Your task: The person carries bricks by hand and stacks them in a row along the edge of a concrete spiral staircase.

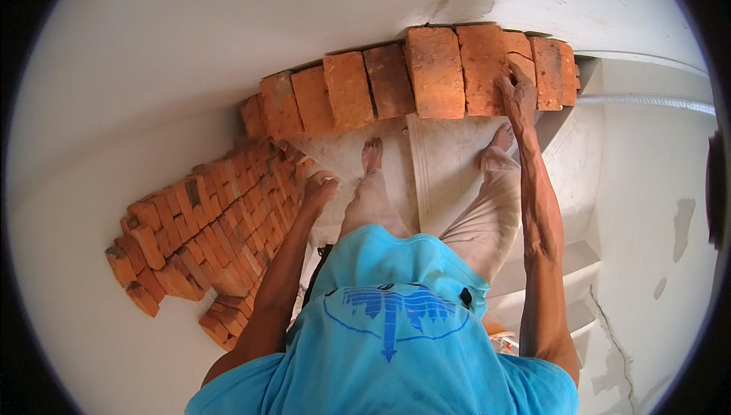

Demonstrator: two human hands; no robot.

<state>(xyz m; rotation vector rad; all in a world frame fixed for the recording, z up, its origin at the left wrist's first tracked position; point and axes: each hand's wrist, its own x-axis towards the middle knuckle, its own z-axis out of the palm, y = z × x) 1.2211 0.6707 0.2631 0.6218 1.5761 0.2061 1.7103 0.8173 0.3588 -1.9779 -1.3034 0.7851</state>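
My right hand [518, 95] reaches forward to the right part of a row of red clay bricks [438, 72]. Its thumb and a fingertip, spread apart, touch the brick faces beside a small brick piece [522, 68]; no grip around a brick is visible. The row stands close against the plastered wall, with one dark, scorched-looking brick [389, 81] among the orange ones. Held low before my left leg, my left hand [321, 189] is loosely curled with nothing visible in it. Close by on its left is a large brick stack [228, 215].
Bare feet [372, 155] stand on pale steps or slabs [420, 169] below the brick row. Grey steps [574, 263] lie at the right, beside a cracked wall [639, 278]. A ribbed light-coloured conduit or bar [645, 101] runs right from the row's end. Smaller bricks [225, 321] lie lower left.
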